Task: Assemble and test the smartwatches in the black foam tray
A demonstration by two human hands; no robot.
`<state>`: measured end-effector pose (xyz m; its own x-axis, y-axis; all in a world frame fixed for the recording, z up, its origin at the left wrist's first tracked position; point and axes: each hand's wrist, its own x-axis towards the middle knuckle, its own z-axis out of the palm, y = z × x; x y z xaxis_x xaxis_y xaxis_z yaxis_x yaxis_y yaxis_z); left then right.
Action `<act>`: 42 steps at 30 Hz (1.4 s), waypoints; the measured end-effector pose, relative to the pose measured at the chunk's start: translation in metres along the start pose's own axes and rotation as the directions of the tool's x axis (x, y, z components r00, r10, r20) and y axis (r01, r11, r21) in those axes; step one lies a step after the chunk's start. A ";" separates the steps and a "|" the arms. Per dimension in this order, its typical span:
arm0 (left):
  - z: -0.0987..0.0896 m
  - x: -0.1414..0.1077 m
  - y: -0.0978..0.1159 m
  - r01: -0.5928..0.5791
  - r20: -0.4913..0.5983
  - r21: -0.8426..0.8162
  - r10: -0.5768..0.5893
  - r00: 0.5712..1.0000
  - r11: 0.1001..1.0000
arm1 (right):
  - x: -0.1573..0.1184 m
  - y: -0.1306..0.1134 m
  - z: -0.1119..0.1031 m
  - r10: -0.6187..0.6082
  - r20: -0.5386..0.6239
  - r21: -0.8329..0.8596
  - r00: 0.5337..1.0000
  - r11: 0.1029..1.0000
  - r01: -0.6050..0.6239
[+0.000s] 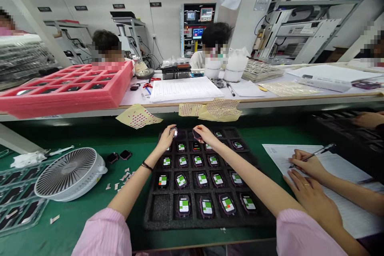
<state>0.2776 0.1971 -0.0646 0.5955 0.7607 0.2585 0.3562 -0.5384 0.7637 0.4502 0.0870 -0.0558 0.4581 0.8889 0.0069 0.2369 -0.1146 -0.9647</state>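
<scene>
A black foam tray (pixel 161 208) lies before me, its pockets holding several smartwatches, most with green and white lit screens, a few with red or orange patches. Over its far left corner my left hand (pixel 167 137) is closed on a smartwatch (pixel 175 131) whose face looks pale and shiny. To the right of it, above the far row, my right hand (pixel 205 135) pinches a dark smartwatch (pixel 196 134). Below that hand, a watch (pixel 196 146) in the tray shows a dark screen with a red strip. The front left pocket contains no watch.
Left of the tray are a white fan (pixel 72 174), two dark watch bodies (pixel 125 154), small scattered strips (pixel 124 177) and clear plastic trays (pixel 18 198). At right, a co-worker's hands (pixel 306 182) write on paper (pixel 279 154). A shelf above bears a pink foam tray (pixel 64 102).
</scene>
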 end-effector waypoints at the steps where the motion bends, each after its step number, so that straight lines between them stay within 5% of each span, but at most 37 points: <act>1: -0.005 0.006 -0.005 -0.001 -0.015 0.033 0.001 1.000 0.999 | 0.010 -0.002 0.007 -0.028 -0.018 -0.025 0.999 0.999 0.027; 8: -0.018 0.002 -0.035 0.050 -0.010 0.283 -0.049 0.999 0.958 | 0.036 -0.002 0.066 -0.232 0.009 -0.195 0.973 0.954 0.229; 12: -0.019 -0.002 -0.034 0.038 0.015 0.420 -0.049 0.999 0.907 | 0.035 0.001 0.074 -0.283 0.086 -0.276 0.955 0.915 0.296; 16: -0.024 -0.007 -0.028 0.008 0.034 0.519 -0.031 0.999 0.854 | 0.028 0.007 0.043 -0.303 0.071 -0.393 0.950 0.867 0.306; 22: -0.026 -0.008 -0.016 -0.043 0.094 0.600 -0.016 0.995 0.799 | -0.004 0.034 -0.056 -0.243 -0.127 -0.607 0.962 0.786 0.118; 26: 0.008 0.005 0.018 -0.165 0.181 0.589 0.070 0.981 0.791 | -0.015 0.048 -0.092 -0.176 -0.248 -0.682 0.952 0.730 -0.043; 30: 0.064 0.019 0.057 -0.354 0.371 0.494 0.175 0.912 0.795 | -0.009 0.052 -0.092 -0.136 -0.263 -0.710 0.955 0.698 -0.096; 33: 0.097 0.033 0.070 -0.371 0.416 0.481 0.166 0.894 0.794 | -0.002 0.054 -0.090 -0.117 -0.271 -0.704 0.956 0.701 -0.114; 42: 0.130 0.076 0.070 -0.306 0.448 0.532 0.044 0.893 0.789 | 0.018 0.066 -0.099 -0.045 -0.280 -0.608 0.959 0.781 -0.141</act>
<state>0.4418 0.1706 -0.0687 0.8699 0.4933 -0.0006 0.4825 -0.8506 0.2089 0.5593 0.0517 -0.0929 0.6684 0.7335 0.1238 0.6417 -0.4844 -0.5946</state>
